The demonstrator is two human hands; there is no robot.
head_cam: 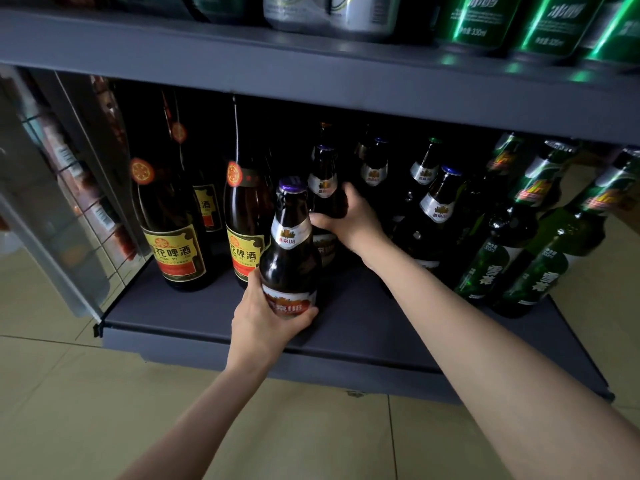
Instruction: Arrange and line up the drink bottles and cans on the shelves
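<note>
On the bottom shelf (pixel 194 323) my left hand (pixel 266 317) grips the base of a brown beer bottle (pixel 289 258) with a purple cap and a red and white label, near the shelf's front edge. Just behind it my right hand (pixel 349 220) holds the body of a second brown beer bottle (pixel 323 174) of the same kind. To the left stand tall dark bottles with yellow labels (pixel 175 251). More brown bottles with silver neck labels (pixel 438 206) stand to the right, then green bottles (pixel 550 258) at the far right.
The upper shelf (pixel 311 77) carries green cans (pixel 478 19) and silver cans (pixel 329 12) right above the bottles. A metal side panel (pixel 55 216) closes the shelf's left end. Beige floor tiles (pixel 104 410) lie in front of the shelf.
</note>
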